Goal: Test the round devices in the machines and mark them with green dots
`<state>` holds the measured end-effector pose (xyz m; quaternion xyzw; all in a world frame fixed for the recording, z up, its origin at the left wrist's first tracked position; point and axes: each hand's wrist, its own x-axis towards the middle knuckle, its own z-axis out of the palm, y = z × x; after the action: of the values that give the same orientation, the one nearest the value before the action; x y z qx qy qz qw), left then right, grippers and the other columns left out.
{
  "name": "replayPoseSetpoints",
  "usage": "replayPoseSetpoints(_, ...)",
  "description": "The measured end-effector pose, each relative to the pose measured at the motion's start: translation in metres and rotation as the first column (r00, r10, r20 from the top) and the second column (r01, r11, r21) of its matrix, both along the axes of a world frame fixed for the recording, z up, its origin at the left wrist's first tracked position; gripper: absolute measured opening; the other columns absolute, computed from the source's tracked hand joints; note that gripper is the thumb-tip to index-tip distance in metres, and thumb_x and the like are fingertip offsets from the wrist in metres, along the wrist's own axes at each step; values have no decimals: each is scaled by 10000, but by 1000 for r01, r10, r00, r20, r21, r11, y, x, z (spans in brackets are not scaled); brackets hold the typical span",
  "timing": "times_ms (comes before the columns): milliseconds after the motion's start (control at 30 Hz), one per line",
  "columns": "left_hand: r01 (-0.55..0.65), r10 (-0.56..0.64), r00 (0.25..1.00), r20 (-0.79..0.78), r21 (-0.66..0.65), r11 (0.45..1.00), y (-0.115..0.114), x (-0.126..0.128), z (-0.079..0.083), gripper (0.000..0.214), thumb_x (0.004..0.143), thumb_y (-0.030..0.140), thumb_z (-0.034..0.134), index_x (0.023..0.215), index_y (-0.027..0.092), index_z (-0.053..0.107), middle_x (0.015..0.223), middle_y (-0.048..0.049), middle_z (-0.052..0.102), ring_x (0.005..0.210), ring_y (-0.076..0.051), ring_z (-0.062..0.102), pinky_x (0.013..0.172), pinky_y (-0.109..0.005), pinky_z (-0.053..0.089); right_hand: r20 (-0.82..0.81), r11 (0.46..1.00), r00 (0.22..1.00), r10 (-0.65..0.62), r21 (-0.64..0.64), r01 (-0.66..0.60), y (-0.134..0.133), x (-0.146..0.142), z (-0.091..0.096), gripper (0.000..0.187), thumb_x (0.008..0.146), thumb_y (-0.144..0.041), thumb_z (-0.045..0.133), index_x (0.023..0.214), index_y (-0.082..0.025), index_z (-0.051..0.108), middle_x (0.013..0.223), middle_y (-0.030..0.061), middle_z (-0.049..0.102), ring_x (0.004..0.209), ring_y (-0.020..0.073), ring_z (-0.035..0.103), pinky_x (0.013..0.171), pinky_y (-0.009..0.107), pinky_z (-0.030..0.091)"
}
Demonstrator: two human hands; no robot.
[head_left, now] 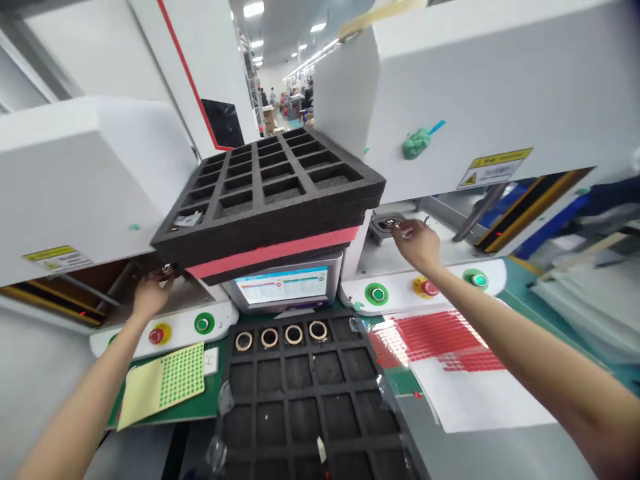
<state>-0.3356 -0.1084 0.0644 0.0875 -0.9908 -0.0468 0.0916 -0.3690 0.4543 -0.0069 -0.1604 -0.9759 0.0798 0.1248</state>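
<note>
your right hand (417,243) pinches a small part at the fixture (387,225) on the right; seat it flat. your left hand (150,293) reaches a ring (167,269) far left, grip unclear.

The left hand (149,293) has its fingertips hidden under the stacked foam trays (270,193) at centre frame. The lower foam tray (305,400) is cut off by the bottom edge. The screen (283,285) text is too small to read. Both forearms exit the lower corners.
</note>
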Motion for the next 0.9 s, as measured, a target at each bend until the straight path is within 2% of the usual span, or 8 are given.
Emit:
replayPoseSetpoints(67, 60, -61, 997, 53, 25, 998, 4, 36, -14, 385, 904, 297, 457, 1141, 27, 597, 1190, -159, 664, 1200, -346, 566, 1051, -429, 424, 62, 997, 995, 80, -9, -79, -39, 39, -13, 429, 1048, -347, 288, 1171, -89, 607, 1064, 152, 675, 979, 221, 650, 829, 338, 489)
replayPoseSetpoints(167, 233, -248, 958, 148, 108, 966, 22, 99, -26, 349, 836, 343, 537, 1088, 138, 664, 1175, -113, 695, 1136, -273, 628, 1041, -367, 454, 198, 952, 931, 305, -37, -304, -107, 79, -34, 429, 1003, -481, 437, 951, -133, 681, 918, 99, 701, 902, 198, 663, 813, 326, 500)
replayPoseSetpoints(267, 386, -436, 881, 183, 253, 887, 39, 168, -19, 363, 858, 413, 507, 1067, 184, 697, 1143, -100, 713, 1082, -272, 663, 995, -410, 503, 294, 894, 848, 440, -60, -444, -168, 89, -47, 422, 972, -521, 513, 979, -128, 666, 970, 79, 685, 907, 176, 653, 863, 369, 522)
replayPoseSetpoints(367, 371, -451, 870, 199, 338, 865, 43, 234, -3, 350, 884, 407, 504, 1106, 225, 704, 1167, -72, 715, 1098, -252, 669, 992, -399, 521, 343, 867, 805, 484, -61, -495, -205, 84, -53, 376, 961, -461, 568, 1081, -112, 637, 1066, 92, 656, 971, 189, 643, 892, 396, 533)
replayPoseSetpoints(467, 300, -387, 901, 195, 365, 881, 32, 291, 4, 309, 888, 404, 528, 1083, 265, 723, 1137, -40, 734, 1053, -237, 698, 950, -358, 556, 360, 853, 786, 503, -59, -518, -222, 80, -55, 336, 960, -404, 588, 1121, -111, 623, 1103, 96, 641, 1002, 199, 635, 900, 406, 538)
replayPoseSetpoints(600, 213, -272, 955, 118, 364, 907, 14, 342, -4, 263, 867, 385, 563, 1023, 291, 753, 1057, -22, 760, 982, -240, 728, 887, -337, 589, 358, 850, 782, 510, -69, -523, -232, 84, -58, 323, 949, -369, 613, 1133, -103, 618, 1128, 108, 630, 1020, 205, 629, 900, 401, 541)
replayPoseSetpoints(733, 178, -235, 967, 98, 398, 900, 13, 365, -15, 246, 863, 369, 569, 1010, 302, 754, 1018, -20, 767, 932, -242, 740, 870, -342, 599, 339, 864, 799, 497, -114, -490, -237, 89, -52, 312, 948, -363, 615, 1122, -104, 622, 1121, 108, 632, 1019, 206, 629, 903, 403, 539)
replayPoseSetpoints(900, 159, -236, 962, 136, 422, 893, 35, 376, -24, 262, 884, 355, 550, 1068, 322, 734, 1096, -14, 747, 1016, -239, 716, 920, -374, 584, 227, 858, 835, 501, -254, -446, -230, 115, -33, 279, 954, -374, 595, 1035, -111, 639, 1050, 89, 651, 971, 190, 633, 889, 397, 528)
